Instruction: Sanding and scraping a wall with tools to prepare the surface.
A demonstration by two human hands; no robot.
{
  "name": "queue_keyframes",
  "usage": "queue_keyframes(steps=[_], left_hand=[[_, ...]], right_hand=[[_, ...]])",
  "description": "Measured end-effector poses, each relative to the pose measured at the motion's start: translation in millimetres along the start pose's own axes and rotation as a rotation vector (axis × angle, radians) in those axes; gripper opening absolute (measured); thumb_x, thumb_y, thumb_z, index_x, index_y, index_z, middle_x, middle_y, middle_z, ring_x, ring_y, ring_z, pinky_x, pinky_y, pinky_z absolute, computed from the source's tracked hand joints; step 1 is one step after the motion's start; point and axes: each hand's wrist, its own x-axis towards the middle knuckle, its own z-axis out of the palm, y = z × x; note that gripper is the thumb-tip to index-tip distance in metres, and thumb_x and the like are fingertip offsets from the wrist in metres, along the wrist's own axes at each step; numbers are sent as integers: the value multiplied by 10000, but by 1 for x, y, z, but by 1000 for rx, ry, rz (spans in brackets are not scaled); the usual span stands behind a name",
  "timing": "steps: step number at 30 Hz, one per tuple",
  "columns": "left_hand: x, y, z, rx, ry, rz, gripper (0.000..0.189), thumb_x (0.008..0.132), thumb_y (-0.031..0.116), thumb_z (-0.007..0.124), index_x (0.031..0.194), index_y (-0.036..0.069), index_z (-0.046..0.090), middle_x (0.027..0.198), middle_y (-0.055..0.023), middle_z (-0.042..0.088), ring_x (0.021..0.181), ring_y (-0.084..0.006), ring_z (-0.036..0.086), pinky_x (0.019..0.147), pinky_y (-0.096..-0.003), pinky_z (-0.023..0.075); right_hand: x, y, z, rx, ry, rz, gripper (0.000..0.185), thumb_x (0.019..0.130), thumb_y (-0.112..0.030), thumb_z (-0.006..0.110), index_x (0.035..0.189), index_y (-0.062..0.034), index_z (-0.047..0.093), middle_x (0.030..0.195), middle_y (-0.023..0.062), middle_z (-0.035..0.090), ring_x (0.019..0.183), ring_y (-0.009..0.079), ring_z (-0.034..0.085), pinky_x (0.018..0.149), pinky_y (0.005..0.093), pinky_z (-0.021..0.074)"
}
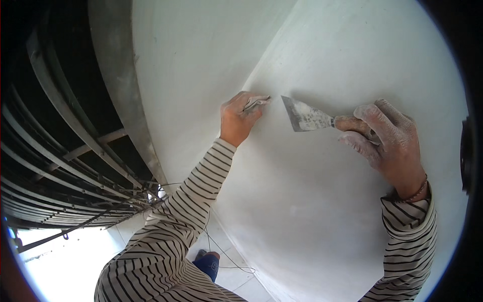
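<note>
My right hand, dusted with white powder, grips the wooden handle of a putty knife. Its flared steel blade is smeared with whitish residue and points left, close to the white wall. Pinched in my left hand is a small folded piece of thin pale material, perhaps sandpaper or cloth. That hand is beside the inner corner where two wall faces meet, a short way left of the blade's edge. Whether the blade touches the wall, I cannot tell.
Left of the wall stands a metal shutter or gate with curved-looking slats and a grey frame post. Below, a thin cable lies on the tiled floor. A dark object sits at the right rim.
</note>
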Motion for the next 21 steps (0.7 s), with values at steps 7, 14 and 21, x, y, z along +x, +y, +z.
queue_keyframes(steps=[7,14,21], left_hand=[[2,-10,-2,-31,-5,-70,224,762,-10,626,983,24,639,885,-56,653,723,-140,613,663,-243,491],[34,17,7,39,26,19,188,768,-23,612,948,18,645,872,-55,653,730,-114,610,653,-228,490],[12,11,8,-21,-16,-40,173,779,-12,612,946,13,647,883,-63,652,724,-106,603,654,-230,489]], right_hand=[[3,-2,2,-14,-36,-4,255,684,-200,727,803,-71,542,649,3,564,541,159,535,467,289,444],[0,7,-2,-42,-27,17,242,702,-216,720,794,-76,546,633,9,540,526,159,529,467,291,442],[-1,5,-9,-37,-13,55,246,694,-228,722,781,-77,549,628,7,531,527,156,523,462,295,434]])
